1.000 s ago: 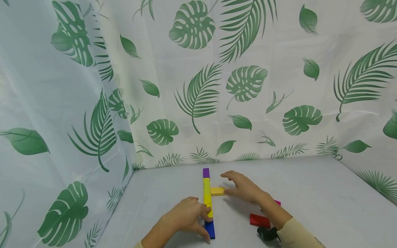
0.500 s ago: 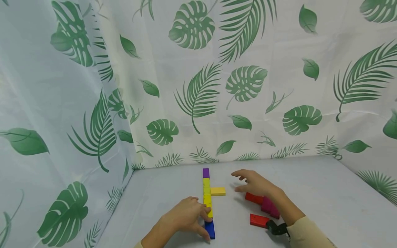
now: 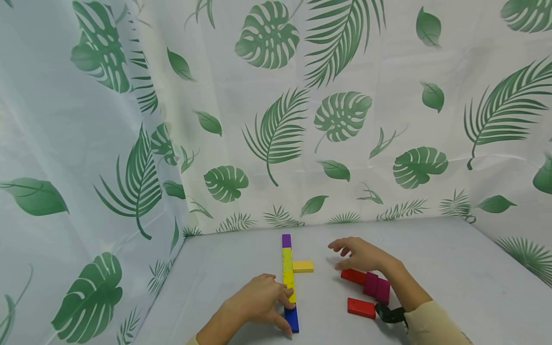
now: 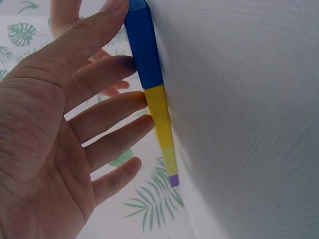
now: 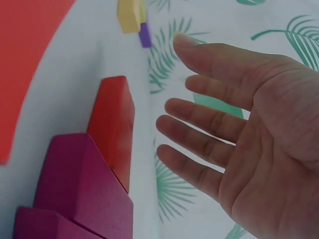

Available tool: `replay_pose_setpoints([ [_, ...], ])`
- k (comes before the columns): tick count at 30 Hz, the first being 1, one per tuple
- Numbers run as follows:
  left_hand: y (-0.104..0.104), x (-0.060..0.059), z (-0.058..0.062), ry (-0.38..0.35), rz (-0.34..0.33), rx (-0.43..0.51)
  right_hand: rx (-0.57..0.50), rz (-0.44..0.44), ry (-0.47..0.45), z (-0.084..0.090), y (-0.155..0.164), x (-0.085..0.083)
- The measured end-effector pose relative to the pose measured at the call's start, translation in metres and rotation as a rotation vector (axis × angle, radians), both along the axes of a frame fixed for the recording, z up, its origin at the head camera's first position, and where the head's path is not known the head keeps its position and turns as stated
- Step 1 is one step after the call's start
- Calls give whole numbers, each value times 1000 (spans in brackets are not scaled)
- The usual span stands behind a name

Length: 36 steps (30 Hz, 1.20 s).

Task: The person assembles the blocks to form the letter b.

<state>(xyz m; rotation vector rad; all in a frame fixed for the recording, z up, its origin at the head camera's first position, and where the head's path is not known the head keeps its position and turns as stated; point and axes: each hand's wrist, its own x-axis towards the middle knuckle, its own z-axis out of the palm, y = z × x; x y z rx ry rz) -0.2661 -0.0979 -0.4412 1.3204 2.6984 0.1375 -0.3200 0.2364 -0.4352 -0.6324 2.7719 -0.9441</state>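
Your left hand (image 3: 258, 302) sits low in the middle of the head view, fingers spread and fairly straight, with the tips pressed against the side of the long row of blocks (image 3: 289, 280). That row runs straight up the frame from bottom center: a blue block (image 3: 292, 318) at the near end, yellow blocks (image 3: 288, 278) in the middle, a purple block (image 3: 286, 240) at the far end. In the left wrist view you can see the fingertips (image 4: 142, 97) touching the blue and yellow edge, and the thumb up at the top of the frame against the blue end. Nothing is pinched there, the hand is just resting flat against the row.

A short yellow block (image 3: 303, 266) lies crosswise, butted against the right side of the row about halfway up.

Your right hand (image 3: 360, 255) is just right of center, open, fingers loosely spread and a bit bent, palm down, not gripping anything. It hovers above the gray tabletop (image 3: 431, 268), apart from the short yellow block and right by the far end of a red block (image 3: 352, 275). The right wrist view shows the palm open and the fingers (image 5: 199, 124) close beside that red block, but I can't tell if they actually touch it. Leaning on the red one are two magenta blocks (image 3: 376, 286), and another red block (image 3: 361, 307) lies flat lower down, near your wrist strap (image 3: 390, 315).

The leaf-print curtain (image 3: 276, 110) fills the whole upper part of the frame.
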Motion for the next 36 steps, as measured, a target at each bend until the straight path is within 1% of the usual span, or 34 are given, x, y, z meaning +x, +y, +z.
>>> replay_pose_setpoints([
  [9, 0, 0, 0, -4, 0, -2, 10, 27, -15, 3, 6, 1],
  [15, -1, 0, -3, -5, -1, 9, 16, 25, -66, 4, 10, 4],
  [22, -2, 0, -3, -3, -10, 4, 63, -28, -136, 2, 13, 4],
  [25, -2, 0, -1, -1, -10, 0, 69, -36, -155, 3, 13, 5],
  [30, -1, 0, 0, 5, -13, 0, 75, -35, -171, 3, 13, 6],
  [36, -1, 0, -1, 14, -20, -4, 123, -51, -171, 3, 12, 7],
])
